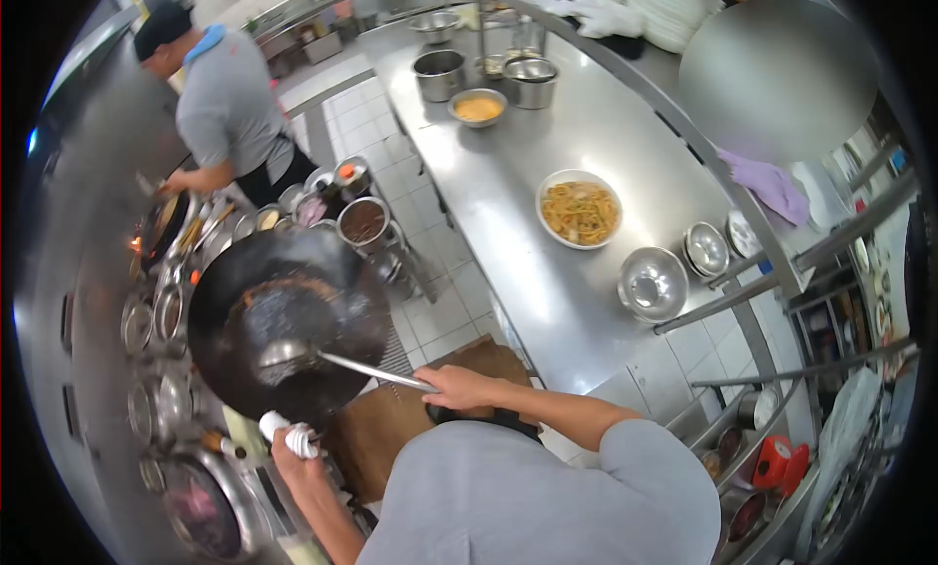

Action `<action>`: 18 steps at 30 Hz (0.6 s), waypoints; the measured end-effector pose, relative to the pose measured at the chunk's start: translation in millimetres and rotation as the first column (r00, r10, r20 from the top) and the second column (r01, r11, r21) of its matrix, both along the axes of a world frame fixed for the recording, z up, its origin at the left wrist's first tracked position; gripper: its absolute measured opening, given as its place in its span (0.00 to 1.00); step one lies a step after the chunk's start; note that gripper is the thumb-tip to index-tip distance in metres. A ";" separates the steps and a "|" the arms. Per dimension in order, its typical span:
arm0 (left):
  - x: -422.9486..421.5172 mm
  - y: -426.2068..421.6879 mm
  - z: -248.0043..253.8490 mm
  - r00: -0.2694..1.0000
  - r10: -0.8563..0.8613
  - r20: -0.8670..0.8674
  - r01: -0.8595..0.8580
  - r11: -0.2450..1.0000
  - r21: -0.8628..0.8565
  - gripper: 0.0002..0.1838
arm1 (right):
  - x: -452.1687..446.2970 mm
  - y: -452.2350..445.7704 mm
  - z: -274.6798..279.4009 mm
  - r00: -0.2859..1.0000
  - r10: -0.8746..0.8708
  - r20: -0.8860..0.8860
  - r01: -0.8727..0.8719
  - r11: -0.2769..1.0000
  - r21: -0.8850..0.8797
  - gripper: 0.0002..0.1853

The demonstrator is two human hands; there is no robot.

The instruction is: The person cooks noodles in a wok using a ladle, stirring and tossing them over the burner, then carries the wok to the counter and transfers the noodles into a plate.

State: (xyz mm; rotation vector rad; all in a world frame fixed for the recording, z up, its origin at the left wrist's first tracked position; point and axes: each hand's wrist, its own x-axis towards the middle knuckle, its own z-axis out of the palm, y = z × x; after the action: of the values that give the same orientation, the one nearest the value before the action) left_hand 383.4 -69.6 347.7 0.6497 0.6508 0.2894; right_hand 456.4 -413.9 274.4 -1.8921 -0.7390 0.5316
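Note:
My right hand (pixel 461 387) is closed around the long metal handle of a ladle (pixel 376 371). The ladle's bowl (pixel 284 352) lies inside a large dark wok (pixel 220 316), which has a brown sauce residue and a wet sheen on its inner wall. At the near edge of the wok, my left hand (pixel 298 457) grips a bundled white cloth (pixel 283 428). The cloth hides whatever part of the wok is under my fingers. No solid food shows in the wok.
A co-worker (pixel 230 96) stands at a flaming burner at the far left. Bowls and pots, one a pot of dark sauce (pixel 363 221), crowd the stove side. On the steel table (pixel 489 203) to my right stand a plate of noodles (pixel 579 210) and a metal bowl (pixel 653 283).

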 end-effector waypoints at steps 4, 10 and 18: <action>-74.3 22.4 40.8 0.936 0.353 0.001 -0.349 0.922 0.167 0.04 | -21.7 77.2 -3.0 0.983 0.181 0.031 -0.179 0.983 -0.043 0.22; -238.4 160.0 -12.9 0.690 0.720 0.073 -0.721 0.692 -0.015 0.08 | -63.7 267.4 -0.8 0.892 0.445 -0.075 -0.449 0.893 -0.046 0.21; -323.2 353.4 -59.4 0.515 0.856 0.050 -0.852 0.517 -0.082 0.07 | -162.1 544.8 96.2 0.424 0.653 -0.627 -0.571 0.731 0.375 0.24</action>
State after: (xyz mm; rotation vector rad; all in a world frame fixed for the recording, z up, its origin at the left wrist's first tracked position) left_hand 60.2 283.8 288.3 0.2021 0.8643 1.2399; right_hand 294.3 130.8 370.6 -1.0510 -0.8604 1.5917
